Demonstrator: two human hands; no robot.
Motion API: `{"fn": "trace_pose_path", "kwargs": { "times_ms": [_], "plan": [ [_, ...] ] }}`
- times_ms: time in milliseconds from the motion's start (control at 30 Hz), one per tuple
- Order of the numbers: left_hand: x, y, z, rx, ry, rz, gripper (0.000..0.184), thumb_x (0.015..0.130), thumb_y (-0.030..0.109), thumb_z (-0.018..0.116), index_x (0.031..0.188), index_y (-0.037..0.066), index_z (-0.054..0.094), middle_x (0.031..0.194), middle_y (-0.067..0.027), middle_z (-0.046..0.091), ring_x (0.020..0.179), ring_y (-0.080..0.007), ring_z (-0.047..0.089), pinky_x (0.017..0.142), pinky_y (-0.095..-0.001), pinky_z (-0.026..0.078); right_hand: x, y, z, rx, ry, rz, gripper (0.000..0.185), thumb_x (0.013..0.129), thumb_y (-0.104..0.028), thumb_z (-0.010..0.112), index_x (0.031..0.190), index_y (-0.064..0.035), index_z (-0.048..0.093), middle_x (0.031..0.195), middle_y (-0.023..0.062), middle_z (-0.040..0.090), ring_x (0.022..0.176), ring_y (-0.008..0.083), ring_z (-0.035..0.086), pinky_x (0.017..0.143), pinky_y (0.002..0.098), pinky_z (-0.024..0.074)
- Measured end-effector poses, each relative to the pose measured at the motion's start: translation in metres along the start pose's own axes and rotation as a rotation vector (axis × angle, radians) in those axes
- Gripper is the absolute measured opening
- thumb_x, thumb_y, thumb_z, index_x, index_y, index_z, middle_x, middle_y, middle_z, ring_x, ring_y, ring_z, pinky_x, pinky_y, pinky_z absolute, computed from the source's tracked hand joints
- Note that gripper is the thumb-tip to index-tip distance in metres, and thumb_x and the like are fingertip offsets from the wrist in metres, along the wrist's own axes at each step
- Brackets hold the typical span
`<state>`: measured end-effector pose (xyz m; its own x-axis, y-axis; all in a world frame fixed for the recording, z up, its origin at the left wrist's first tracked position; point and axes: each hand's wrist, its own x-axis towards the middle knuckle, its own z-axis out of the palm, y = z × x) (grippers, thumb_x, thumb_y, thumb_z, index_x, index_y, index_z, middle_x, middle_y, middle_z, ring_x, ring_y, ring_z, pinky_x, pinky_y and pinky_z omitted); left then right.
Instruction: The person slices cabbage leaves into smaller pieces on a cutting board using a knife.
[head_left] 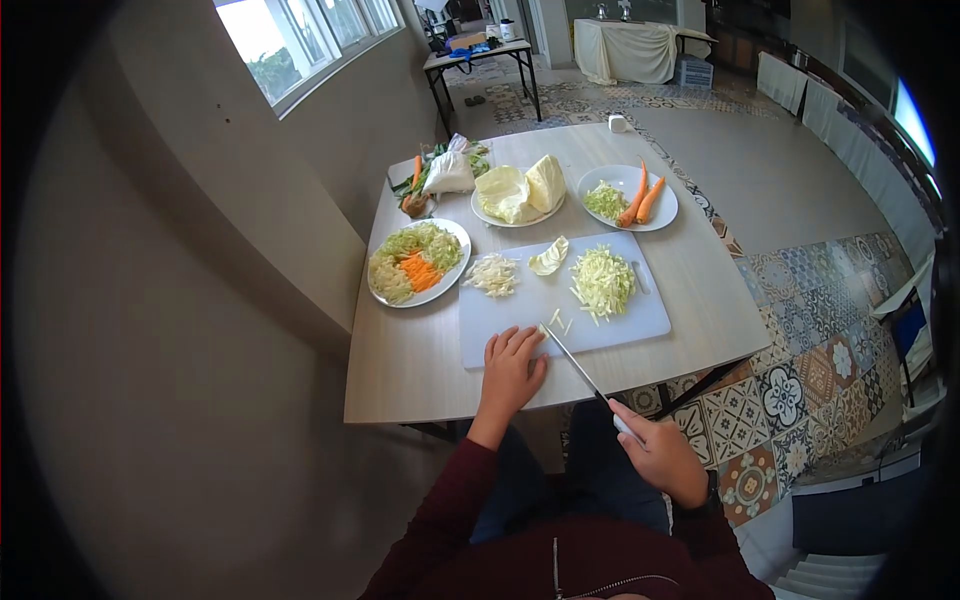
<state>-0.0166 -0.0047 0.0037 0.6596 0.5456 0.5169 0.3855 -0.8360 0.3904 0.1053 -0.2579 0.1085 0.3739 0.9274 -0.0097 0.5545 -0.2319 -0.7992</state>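
Observation:
My left hand [514, 370] rests on the front of the white cutting board [500, 343], its fingers pressed down on a small pale piece of cabbage [543, 332], mostly hidden beneath them. In my right hand [660, 452] is the handle of a kitchen knife [577, 363]; its blade slants up and left, the tip beside my left fingertips. A few cut strips lie near the tip. Farther back on the board are a heap of shredded cabbage [603, 283], a cabbage leaf [549, 257] and a small pile of white shreds [493, 275].
A plate [461, 238] of shredded vegetables stands left of the board. Behind it are a plate with cabbage chunks [503, 194], a plate with carrots [648, 200] and shreds, and a plastic bag [450, 173] beside greens. The wall [230, 260] runs close along the left.

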Motion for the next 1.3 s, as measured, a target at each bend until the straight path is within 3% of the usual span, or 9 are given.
{"fn": "trace_pose_path", "kwargs": {
  "times_ms": [200, 300, 500, 700, 900, 1000, 1200, 1300],
  "plan": [
    [0.000, 0.000, 0.000, -0.010, -0.011, -0.009, 0.036, 0.087, 0.019, 0.071, 0.122, 0.011, 0.067, 0.133, -0.0074, 0.064, 0.128, -0.0345, 0.054, 0.112, -0.0534, 0.034, 0.004, -0.004, 0.004, -0.049, -0.027, 0.021, 0.047, 0.095, -0.012, 0.058, 0.142, -0.0075, 0.056, 0.082, 0.0286, 0.065, 0.074, 0.0458, 0.065, 0.069, 0.0510, 0.0519],
    [0.000, 0.000, 0.000, -0.017, -0.002, -0.002, 0.036, 0.087, 0.019, 0.071, 0.123, 0.011, 0.067, 0.133, -0.0076, 0.064, 0.129, -0.0346, 0.054, 0.112, -0.0535, 0.034, 0.016, 0.003, 0.017, -0.035, 0.010, -0.018, 0.048, 0.095, -0.011, 0.058, 0.143, -0.0090, 0.056, 0.080, 0.0291, 0.064, 0.070, 0.0447, 0.065, 0.066, 0.0454, 0.0517],
    [-0.001, -0.002, 0.002, 0.000, 0.001, -0.002, 0.037, 0.087, 0.020, 0.071, 0.122, 0.009, 0.067, 0.133, -0.0080, 0.065, 0.129, -0.0346, 0.054, 0.112, -0.0533, 0.034, 0.052, 0.013, 0.040, -0.112, 0.050, -0.110, 0.048, 0.096, -0.012, 0.056, 0.144, -0.0088, 0.054, 0.084, 0.0279, 0.067, 0.077, 0.0451, 0.066, 0.072, 0.0542, 0.0522],
    [-0.001, -0.001, 0.001, 0.022, -0.004, -0.008, 0.037, 0.087, 0.021, 0.071, 0.122, 0.010, 0.067, 0.132, -0.0083, 0.065, 0.129, -0.0343, 0.054, 0.112, -0.0531, 0.034, 0.042, 0.017, 0.032, -0.153, 0.054, -0.081, 0.050, 0.094, -0.015, 0.058, 0.144, -0.0153, 0.056, 0.087, 0.0256, 0.068, 0.081, 0.0435, 0.067, 0.074, 0.0528, 0.0532],
    [-0.001, -0.002, 0.002, 0.001, 0.005, -0.004, 0.039, 0.088, 0.021, 0.071, 0.125, 0.011, 0.067, 0.132, -0.0081, 0.065, 0.129, -0.0336, 0.054, 0.112, -0.0531, 0.034, 0.034, 0.025, 0.023, -0.063, 0.111, -0.068, 0.047, 0.093, -0.017, 0.061, 0.140, -0.0153, 0.060, 0.089, 0.0255, 0.069, 0.084, 0.0436, 0.067, 0.076, 0.0514, 0.0525],
    [0.000, 0.000, 0.000, -0.002, 0.000, -0.010, 0.042, 0.087, 0.020, 0.071, 0.128, 0.011, 0.065, 0.133, -0.0085, 0.064, 0.129, -0.0337, 0.054, 0.112, -0.0533, 0.034, 0.038, 0.033, 0.028, -0.012, 0.168, -0.164, 0.047, 0.093, -0.015, 0.060, 0.140, -0.0145, 0.059, 0.090, 0.0264, 0.068, 0.082, 0.0447, 0.066, 0.074, 0.0503, 0.0525],
    [-0.001, -0.002, 0.002, -0.013, 0.016, 0.003, 0.042, 0.087, 0.020, 0.071, 0.127, 0.010, 0.063, 0.134, -0.0092, 0.063, 0.129, -0.0339, 0.053, 0.113, -0.0537, 0.033, 0.039, 0.022, 0.028, 0.043, 0.114, -0.149, 0.048, 0.094, -0.013, 0.060, 0.141, -0.0136, 0.058, 0.088, 0.0272, 0.067, 0.081, 0.0452, 0.065, 0.073, 0.0499, 0.0521],
    [-0.001, -0.002, 0.001, -0.013, 0.010, -0.001, 0.038, 0.086, 0.019, 0.071, 0.122, 0.010, 0.064, 0.135, -0.0095, 0.062, 0.129, -0.0340, 0.053, 0.112, -0.0538, 0.033, 0.036, 0.005, 0.017, 0.017, -0.020, 0.003, 0.049, 0.094, -0.010, 0.061, 0.143, -0.0124, 0.057, 0.105, 0.0296, 0.067, 0.097, 0.0433, 0.067, 0.082, 0.0408, 0.0548]
  ]
}}
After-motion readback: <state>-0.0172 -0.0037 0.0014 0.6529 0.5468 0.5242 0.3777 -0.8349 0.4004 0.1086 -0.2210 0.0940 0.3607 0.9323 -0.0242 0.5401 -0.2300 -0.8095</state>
